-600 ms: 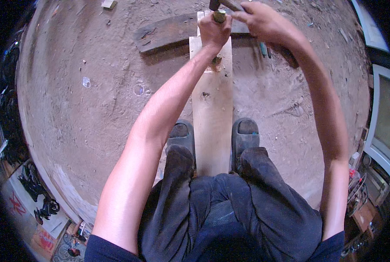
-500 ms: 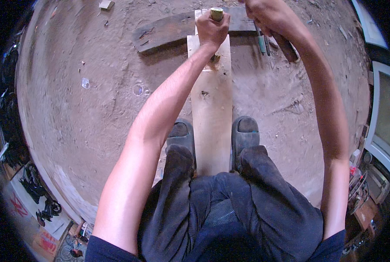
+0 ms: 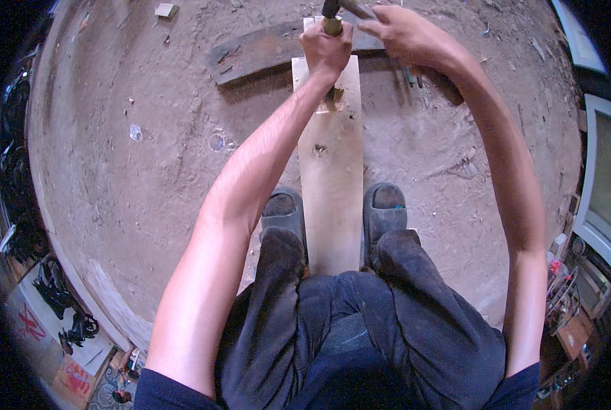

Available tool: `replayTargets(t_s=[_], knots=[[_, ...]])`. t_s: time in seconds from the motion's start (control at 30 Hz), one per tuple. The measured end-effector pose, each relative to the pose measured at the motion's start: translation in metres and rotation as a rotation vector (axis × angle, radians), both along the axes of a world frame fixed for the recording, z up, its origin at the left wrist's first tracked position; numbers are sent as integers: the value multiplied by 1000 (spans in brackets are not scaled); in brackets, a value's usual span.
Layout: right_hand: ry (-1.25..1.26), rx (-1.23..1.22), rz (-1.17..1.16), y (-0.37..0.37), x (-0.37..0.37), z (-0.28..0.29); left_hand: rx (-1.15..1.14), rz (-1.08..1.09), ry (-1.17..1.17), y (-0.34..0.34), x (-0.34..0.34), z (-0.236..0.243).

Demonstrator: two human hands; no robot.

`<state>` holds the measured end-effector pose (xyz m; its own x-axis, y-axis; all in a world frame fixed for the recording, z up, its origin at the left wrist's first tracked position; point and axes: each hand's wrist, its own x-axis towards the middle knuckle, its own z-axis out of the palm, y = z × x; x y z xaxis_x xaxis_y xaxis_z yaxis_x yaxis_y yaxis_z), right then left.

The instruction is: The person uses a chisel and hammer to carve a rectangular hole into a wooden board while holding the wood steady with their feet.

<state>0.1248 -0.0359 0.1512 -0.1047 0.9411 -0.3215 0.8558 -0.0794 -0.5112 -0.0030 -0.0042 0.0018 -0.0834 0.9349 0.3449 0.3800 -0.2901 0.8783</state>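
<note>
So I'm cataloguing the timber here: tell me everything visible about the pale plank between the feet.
The pale plank is a long, flat board of light, bare wood with a dark knot mid-length and a rough chiselled notch near its far end. It lies on the dirt floor, running away from the person between the two dark shoes, its far end resting across a dark plank. The left hand holds a wooden-handled tool upright at the notch.

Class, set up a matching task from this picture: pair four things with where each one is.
Things:
1. pale plank
2. dark board
3. left hand
4. grey shoes

Places:
A. crosswise under the plank's far end
B. either side of the plank
C. gripped on a chisel handle
D. lengthwise between the feet

Pairs: 1-D, 2-A, 3-C, 4-B
</note>
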Motion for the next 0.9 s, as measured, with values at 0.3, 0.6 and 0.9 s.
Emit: replayTargets(t_s=[0.3, 0.6, 0.9], knots=[[495, -15, -471, -22, 10, 31, 45, -98, -45, -2, 1, 13], [655, 17, -484, -29, 14, 44, 53, -38, -114, 10, 0, 8], [609, 477, -353, -25, -8, 45, 30, -80, -107, 5, 3, 11]])
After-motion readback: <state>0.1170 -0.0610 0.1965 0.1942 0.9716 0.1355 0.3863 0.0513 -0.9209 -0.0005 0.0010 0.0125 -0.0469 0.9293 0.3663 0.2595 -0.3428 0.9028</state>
